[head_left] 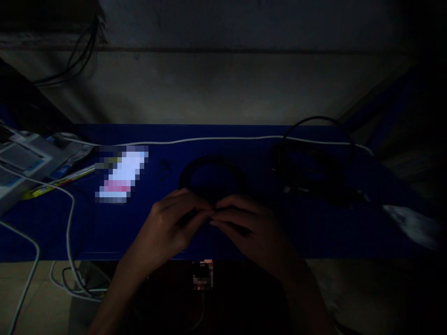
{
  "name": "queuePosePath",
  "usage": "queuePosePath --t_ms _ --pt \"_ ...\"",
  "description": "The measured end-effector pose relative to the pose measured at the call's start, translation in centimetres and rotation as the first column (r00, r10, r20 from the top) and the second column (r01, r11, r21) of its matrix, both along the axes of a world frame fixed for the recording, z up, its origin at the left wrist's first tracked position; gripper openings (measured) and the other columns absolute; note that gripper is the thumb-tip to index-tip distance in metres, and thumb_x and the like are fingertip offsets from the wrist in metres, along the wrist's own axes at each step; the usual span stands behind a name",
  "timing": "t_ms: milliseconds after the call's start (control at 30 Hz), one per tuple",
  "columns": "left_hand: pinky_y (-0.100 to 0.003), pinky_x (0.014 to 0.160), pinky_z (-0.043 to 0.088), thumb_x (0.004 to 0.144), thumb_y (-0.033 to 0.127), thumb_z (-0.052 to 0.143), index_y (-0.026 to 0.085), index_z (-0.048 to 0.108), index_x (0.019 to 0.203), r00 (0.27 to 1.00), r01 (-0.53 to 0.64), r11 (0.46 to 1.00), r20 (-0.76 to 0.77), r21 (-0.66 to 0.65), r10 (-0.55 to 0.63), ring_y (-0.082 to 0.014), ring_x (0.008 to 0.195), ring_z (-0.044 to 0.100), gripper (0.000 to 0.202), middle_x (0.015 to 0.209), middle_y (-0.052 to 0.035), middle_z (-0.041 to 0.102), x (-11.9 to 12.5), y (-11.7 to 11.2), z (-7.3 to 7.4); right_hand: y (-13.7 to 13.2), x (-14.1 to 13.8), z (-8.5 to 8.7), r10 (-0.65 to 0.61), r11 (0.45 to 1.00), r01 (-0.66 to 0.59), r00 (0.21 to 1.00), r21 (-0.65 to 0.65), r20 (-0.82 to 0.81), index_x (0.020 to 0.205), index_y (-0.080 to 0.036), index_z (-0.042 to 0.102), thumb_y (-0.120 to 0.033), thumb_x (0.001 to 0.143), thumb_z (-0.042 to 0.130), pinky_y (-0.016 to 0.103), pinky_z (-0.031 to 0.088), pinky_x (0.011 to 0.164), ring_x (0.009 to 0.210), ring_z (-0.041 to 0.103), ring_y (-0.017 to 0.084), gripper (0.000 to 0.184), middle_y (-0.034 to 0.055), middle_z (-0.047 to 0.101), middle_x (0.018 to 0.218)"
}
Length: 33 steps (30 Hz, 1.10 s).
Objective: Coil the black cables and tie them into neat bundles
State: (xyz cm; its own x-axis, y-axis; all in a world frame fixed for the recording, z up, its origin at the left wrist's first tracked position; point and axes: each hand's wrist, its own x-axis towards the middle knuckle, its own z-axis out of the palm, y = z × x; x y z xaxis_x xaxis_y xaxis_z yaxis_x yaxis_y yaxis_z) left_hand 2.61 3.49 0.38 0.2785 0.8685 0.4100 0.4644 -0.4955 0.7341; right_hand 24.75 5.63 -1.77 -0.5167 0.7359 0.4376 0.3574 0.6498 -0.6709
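My left hand [178, 218] and my right hand [249, 223] meet above the front half of the blue table. Both are closed in a pinch, thumb against fingers, with the fingertips almost touching. Whatever sits between them is too small and dark to make out. Just behind the fingers lies a loop of black cable [213, 160], its near side hidden by my hands. A few small dark bits [165, 168] rest left of the loop. Farther right is a second, tangled coil of black cable [310, 170].
A lit phone [124, 174], partly blurred out, lies on the blue table [146, 132] at left. Beside it are a yellow stick-like item [64, 180] and a pale box [23, 158]. A white cord [209, 137] crosses the back. Whitish crumpled plastic [410, 225] lies right.
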Motion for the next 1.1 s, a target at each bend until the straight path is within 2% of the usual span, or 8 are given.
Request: queuePosePath --t_ms 267,467,733,1100 --pt "-0.035 0.088 0.059 0.096 0.017 0.074 0.019 0.076 0.108 0.999 0.032 0.998 0.021 -0.048 -0.031 -0.0208 0.098 0.072 0.012 0.103 -0.0074 0.077 -0.02 -0.54 0.13 -0.08 0.07 0.23 -0.012 0.999 0.011 1.000 -0.048 -0.017 0.107 -0.025 0.076 -0.014 0.099 0.071 0.033 0.058 0.094 0.105 0.071 0.018 0.015 0.0024 0.074 0.111" --pt "-0.034 0.088 0.057 0.094 0.016 0.077 0.020 0.075 0.109 0.999 0.042 0.995 0.017 -0.088 -0.041 -0.0206 0.100 0.071 0.015 0.106 -0.0061 0.076 0.00 -0.11 0.09 -0.07 -0.05 0.29 -0.020 0.997 0.017 0.999 -0.070 -0.036 0.109 -0.025 0.075 -0.014 0.099 0.068 0.034 0.059 0.094 0.105 0.071 0.018 0.016 0.0033 0.075 0.112" --pt "-0.035 0.088 0.056 0.095 0.024 0.079 0.020 0.078 0.107 1.000 0.025 0.998 0.006 -0.061 -0.024 -0.0214 0.100 0.070 0.013 0.104 -0.0071 0.076 -0.13 0.18 -0.03 -0.15 -0.20 0.69 -0.031 0.993 0.022 0.996 -0.115 -0.081 0.105 -0.026 0.076 -0.012 0.099 0.066 0.034 0.060 0.092 0.103 0.073 0.018 0.018 0.0031 0.076 0.110" --pt "-0.036 0.085 0.058 0.101 0.020 0.069 0.021 0.081 0.107 0.994 0.103 0.994 0.044 -0.020 -0.102 -0.0217 0.098 0.072 0.013 0.102 -0.0087 0.079 -0.20 0.12 -0.10 0.13 -0.09 0.67 -0.026 0.995 0.018 0.996 -0.102 -0.080 0.102 -0.025 0.073 -0.012 0.097 0.069 0.032 0.060 0.089 0.100 0.073 0.018 0.015 0.0029 0.075 0.107"
